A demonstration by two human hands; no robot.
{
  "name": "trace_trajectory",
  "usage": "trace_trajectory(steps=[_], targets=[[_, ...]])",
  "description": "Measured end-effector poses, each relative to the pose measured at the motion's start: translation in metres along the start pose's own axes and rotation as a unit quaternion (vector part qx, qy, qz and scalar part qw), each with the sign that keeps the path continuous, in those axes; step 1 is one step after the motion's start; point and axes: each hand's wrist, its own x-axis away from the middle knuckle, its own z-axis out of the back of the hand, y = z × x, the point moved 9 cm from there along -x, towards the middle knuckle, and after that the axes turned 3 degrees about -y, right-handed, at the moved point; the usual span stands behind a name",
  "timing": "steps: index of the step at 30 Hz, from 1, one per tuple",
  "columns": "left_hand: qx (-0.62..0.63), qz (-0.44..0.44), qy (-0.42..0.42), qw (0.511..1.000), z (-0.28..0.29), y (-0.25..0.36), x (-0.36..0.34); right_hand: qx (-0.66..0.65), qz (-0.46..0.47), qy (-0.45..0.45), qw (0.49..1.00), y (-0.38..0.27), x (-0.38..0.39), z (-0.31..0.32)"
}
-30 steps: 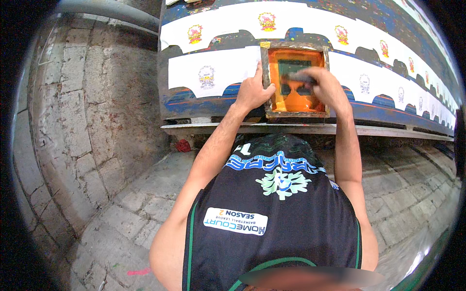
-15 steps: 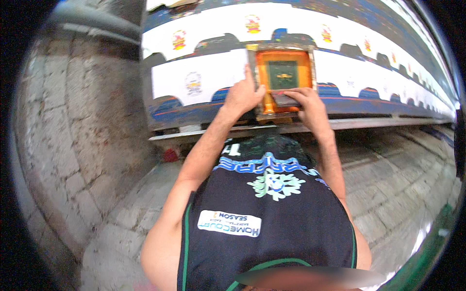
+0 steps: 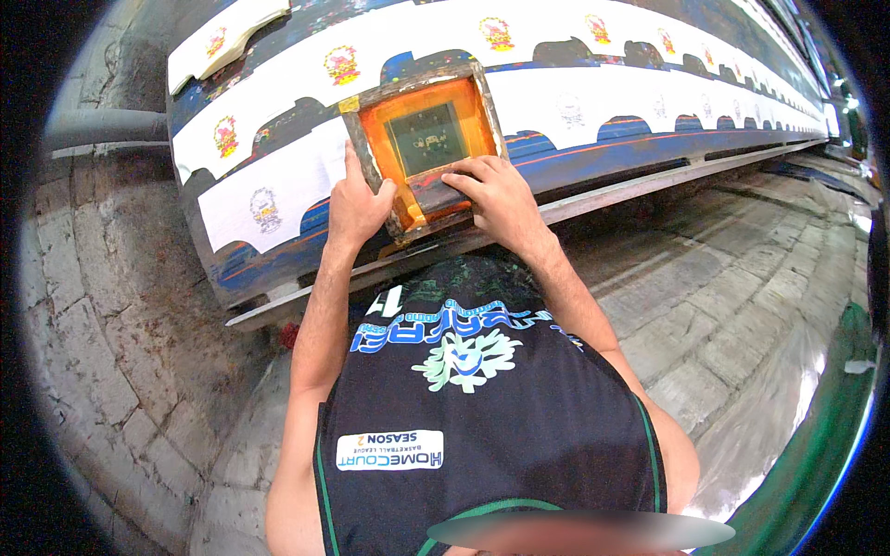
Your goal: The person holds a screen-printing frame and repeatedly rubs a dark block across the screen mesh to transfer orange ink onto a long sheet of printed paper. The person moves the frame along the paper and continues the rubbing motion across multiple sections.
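A screen printing frame (image 3: pixel 492 116) with orange mesh and a dark green rectangle in its middle lies over a white cut piece on the long table. At its left side, my left hand (image 3: pixel 360 208) grips the frame's lower corner, thumb on the rim and index finger stretched along the outer edge. Inside the frame, near its close end, my right hand (image 3: pixel 505 199) has its fingers closed over a dark squeegee (image 3: pixel 434 196). Part of the squeegee is hidden under those fingers. Left of the frame lies a white piece (image 3: pixel 306 181) with a pale grey print.
Rows of white pieces (image 3: pixel 565 93) with printed emblems run along the blue, paint-stained table (image 3: pixel 593 146). A metal rail (image 3: pixel 640 183) edges its near side. A grey pipe (image 3: pixel 102 128) runs beyond its left end, over stone paving (image 3: pixel 93 371).
My view has turned, so the table and frame now look slanted and lie further left. Both hands stay at the frame, and the squeegee remains near its close end.
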Motion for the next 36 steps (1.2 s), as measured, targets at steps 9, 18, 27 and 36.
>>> trace_trajectory(steps=[9,18,27,36], targets=[[0.045,-0.047,-0.007,0.998,-0.023,0.019,-0.015,0.008,-0.056,0.031,0.998,0.013,0.017,0.012],[0.129,-0.031,-0.029,0.991,-0.044,-0.019,-0.018,0.000,-0.059,-0.007,0.998,0.014,0.017,-0.005],[0.168,-0.014,-0.051,0.984,-0.035,-0.047,-0.016,-0.032,-0.045,-0.002,0.998,-0.004,0.002,-0.012],[0.101,0.006,-0.058,0.993,-0.027,-0.043,-0.013,-0.011,-0.007,-0.032,0.999,-0.005,-0.001,-0.019]])
